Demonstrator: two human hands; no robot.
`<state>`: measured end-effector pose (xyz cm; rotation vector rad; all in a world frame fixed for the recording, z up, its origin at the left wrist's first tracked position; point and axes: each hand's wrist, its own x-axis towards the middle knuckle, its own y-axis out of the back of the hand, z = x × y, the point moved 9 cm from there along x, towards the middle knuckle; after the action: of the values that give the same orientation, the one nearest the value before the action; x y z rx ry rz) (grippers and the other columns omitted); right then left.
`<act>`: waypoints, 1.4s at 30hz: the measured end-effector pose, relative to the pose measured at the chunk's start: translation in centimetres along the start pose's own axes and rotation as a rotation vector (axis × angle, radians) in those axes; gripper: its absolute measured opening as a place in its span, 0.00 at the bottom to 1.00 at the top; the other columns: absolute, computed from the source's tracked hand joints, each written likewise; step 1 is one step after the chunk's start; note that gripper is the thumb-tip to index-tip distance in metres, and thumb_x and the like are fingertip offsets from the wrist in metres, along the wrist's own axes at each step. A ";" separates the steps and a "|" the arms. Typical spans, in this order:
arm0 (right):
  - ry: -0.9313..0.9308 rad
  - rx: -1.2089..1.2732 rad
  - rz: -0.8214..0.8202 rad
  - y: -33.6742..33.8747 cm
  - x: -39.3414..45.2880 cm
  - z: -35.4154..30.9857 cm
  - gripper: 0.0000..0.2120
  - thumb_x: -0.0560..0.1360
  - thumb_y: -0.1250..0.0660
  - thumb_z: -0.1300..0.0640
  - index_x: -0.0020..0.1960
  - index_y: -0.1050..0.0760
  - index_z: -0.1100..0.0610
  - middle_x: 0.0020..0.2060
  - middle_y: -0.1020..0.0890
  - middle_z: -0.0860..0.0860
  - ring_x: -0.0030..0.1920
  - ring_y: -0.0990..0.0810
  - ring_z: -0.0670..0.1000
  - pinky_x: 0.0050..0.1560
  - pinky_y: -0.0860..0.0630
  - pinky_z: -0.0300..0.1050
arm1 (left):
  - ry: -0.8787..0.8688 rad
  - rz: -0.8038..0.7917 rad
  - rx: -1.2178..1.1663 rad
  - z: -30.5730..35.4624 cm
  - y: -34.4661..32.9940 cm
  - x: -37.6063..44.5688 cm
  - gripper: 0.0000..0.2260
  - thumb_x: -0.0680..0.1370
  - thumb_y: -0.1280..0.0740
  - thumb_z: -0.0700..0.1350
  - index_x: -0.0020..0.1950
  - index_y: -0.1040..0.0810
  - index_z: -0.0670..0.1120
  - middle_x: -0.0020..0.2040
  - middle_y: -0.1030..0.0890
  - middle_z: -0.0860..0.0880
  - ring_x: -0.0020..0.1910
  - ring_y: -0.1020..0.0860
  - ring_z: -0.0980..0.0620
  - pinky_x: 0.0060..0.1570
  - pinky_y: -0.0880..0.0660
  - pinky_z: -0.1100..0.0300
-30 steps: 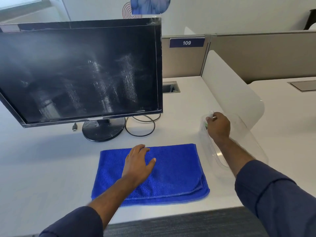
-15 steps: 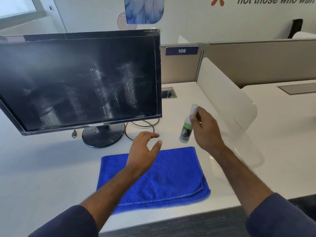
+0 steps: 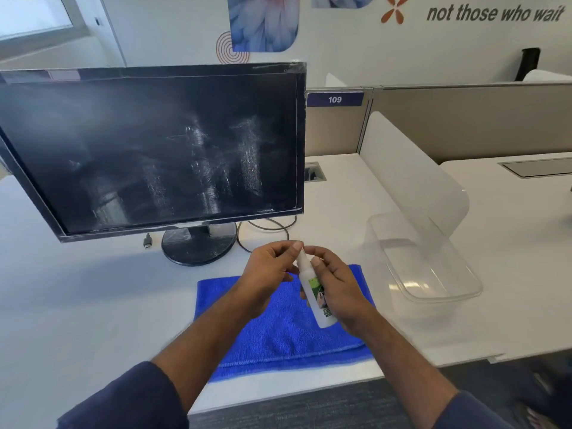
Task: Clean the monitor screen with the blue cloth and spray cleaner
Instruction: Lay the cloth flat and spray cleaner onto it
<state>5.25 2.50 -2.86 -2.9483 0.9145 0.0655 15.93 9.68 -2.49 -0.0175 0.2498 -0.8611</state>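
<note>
A black monitor (image 3: 154, 150) stands at the left of the white desk, its dark screen streaked with smudges. The folded blue cloth (image 3: 278, 332) lies flat on the desk near the front edge, below both hands. My right hand (image 3: 335, 286) grips a small white spray bottle (image 3: 315, 294) with a green label, tilted, above the cloth. My left hand (image 3: 272, 270) meets it, with finger and thumb pinched on the bottle's cap at the top.
A clear plastic bin (image 3: 427, 261) sits on the desk to the right of the cloth. A frosted divider panel (image 3: 411, 178) rises behind it. The monitor's round stand (image 3: 198, 243) and a loose cable (image 3: 266, 230) lie just behind the cloth. Partition walls close the back.
My right hand lifted the spray bottle out of the clear bin and carried it left over the cloth. My left hand rose off the cloth and took hold of the bottle's cap.
</note>
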 end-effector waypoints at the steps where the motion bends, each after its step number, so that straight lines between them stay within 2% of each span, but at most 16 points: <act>1: -0.027 0.025 -0.001 -0.3 -0.2 0.4 0.11 0.84 0.43 0.51 0.62 0.25 0.46 0.43 0.16 0.56 0.36 0.18 0.56 0.34 0.22 0.46 | 0.021 -0.010 -0.014 -0.4 0.2 -0.2 0.09 0.80 0.32 0.48 0.54 0.16 0.45 0.43 0.15 0.49 0.35 0.21 0.57 0.39 0.25 0.60; 5: -0.107 0.118 -0.051 -1.4 -0.8 1.5 0.11 0.83 0.41 0.51 0.63 0.26 0.50 0.45 0.16 0.59 0.36 0.19 0.57 0.33 0.23 0.48 | 0.065 -0.041 -0.067 -1.1 0.7 -0.6 0.10 0.79 0.32 0.47 0.53 0.16 0.42 0.44 0.16 0.44 0.39 0.21 0.50 0.43 0.23 0.55; 9: -0.130 0.147 -0.155 -2.8 -1.7 2.0 0.14 0.82 0.37 0.55 0.67 0.29 0.50 0.45 0.16 0.60 0.35 0.21 0.58 0.36 0.24 0.49 | 0.087 -0.014 -0.127 -1.0 1.8 -0.8 0.12 0.80 0.33 0.49 0.55 0.18 0.42 0.46 0.14 0.47 0.39 0.17 0.55 0.40 0.24 0.59; 15: -0.074 0.100 -0.133 -2.9 -2.0 1.8 0.18 0.83 0.39 0.56 0.70 0.29 0.40 0.45 0.16 0.60 0.36 0.22 0.58 0.38 0.23 0.51 | 0.071 0.065 -0.132 -1.3 3.7 -1.2 0.12 0.80 0.33 0.49 0.56 0.18 0.43 0.52 0.15 0.47 0.46 0.18 0.51 0.45 0.23 0.58; 19: -0.043 0.113 -0.134 -2.8 -2.4 1.5 0.20 0.83 0.41 0.56 0.70 0.30 0.38 0.44 0.17 0.58 0.36 0.22 0.58 0.38 0.23 0.51 | 0.087 0.110 -0.148 -2.3 4.9 -1.6 0.13 0.81 0.34 0.50 0.57 0.19 0.43 0.50 0.16 0.46 0.43 0.20 0.52 0.41 0.22 0.60; 23: -0.075 0.166 -0.136 -2.5 -2.7 2.1 0.19 0.83 0.41 0.58 0.69 0.27 0.41 0.44 0.19 0.59 0.36 0.23 0.57 0.37 0.24 0.50 | 0.108 0.134 -0.130 -3.7 6.2 -2.2 0.11 0.82 0.37 0.50 0.57 0.19 0.45 0.49 0.15 0.47 0.41 0.20 0.53 0.39 0.21 0.62; 26: -0.101 0.282 -0.160 -2.3 -3.0 2.2 0.21 0.78 0.40 0.60 0.69 0.28 0.45 0.43 0.21 0.61 0.34 0.25 0.56 0.35 0.26 0.49 | 0.119 0.170 -0.125 -4.8 7.5 -2.7 0.10 0.83 0.38 0.49 0.55 0.19 0.46 0.51 0.16 0.46 0.40 0.20 0.53 0.38 0.21 0.63; 29: -0.119 0.360 -0.180 -2.2 -3.2 2.6 0.23 0.76 0.43 0.61 0.69 0.28 0.47 0.44 0.23 0.62 0.34 0.26 0.57 0.36 0.26 0.49 | 0.136 0.196 -0.119 -5.8 8.6 -3.3 0.11 0.83 0.37 0.49 0.56 0.19 0.46 0.50 0.18 0.46 0.41 0.20 0.52 0.39 0.21 0.62; 32: -0.126 0.369 -0.142 -1.9 -3.1 3.2 0.22 0.80 0.44 0.64 0.69 0.28 0.46 0.44 0.23 0.62 0.35 0.25 0.57 0.36 0.24 0.50 | 0.181 0.198 -0.127 -7.0 8.5 -4.1 0.11 0.83 0.38 0.49 0.56 0.19 0.44 0.50 0.17 0.46 0.41 0.20 0.51 0.40 0.21 0.60; 35: -0.096 0.327 -0.082 -1.7 -2.6 3.2 0.23 0.80 0.38 0.64 0.71 0.31 0.45 0.46 0.22 0.61 0.39 0.21 0.58 0.41 0.22 0.53 | 0.247 0.153 -0.124 -8.5 7.1 -4.9 0.09 0.84 0.39 0.44 0.58 0.20 0.44 0.51 0.16 0.45 0.41 0.18 0.50 0.42 0.20 0.58; 37: -0.068 0.265 -0.049 -1.6 -2.4 3.2 0.25 0.79 0.35 0.63 0.71 0.31 0.44 0.47 0.22 0.60 0.40 0.20 0.58 0.43 0.21 0.55 | 0.275 0.120 -0.120 -9.1 6.0 -5.3 0.10 0.84 0.40 0.41 0.59 0.20 0.43 0.49 0.17 0.44 0.41 0.18 0.50 0.42 0.20 0.57; 42: -0.009 0.183 0.139 0.0 -1.9 2.9 0.22 0.76 0.29 0.62 0.63 0.24 0.39 0.41 0.23 0.52 0.32 0.23 0.52 0.34 0.21 0.46 | 0.286 0.039 -0.039 -9.4 3.2 -5.9 0.12 0.81 0.44 0.37 0.54 0.21 0.41 0.37 0.26 0.46 0.35 0.26 0.50 0.39 0.23 0.57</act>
<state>3.65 3.78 -5.66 -2.7133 1.0618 0.0008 12.55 16.95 -10.71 0.0748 0.5332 -0.8191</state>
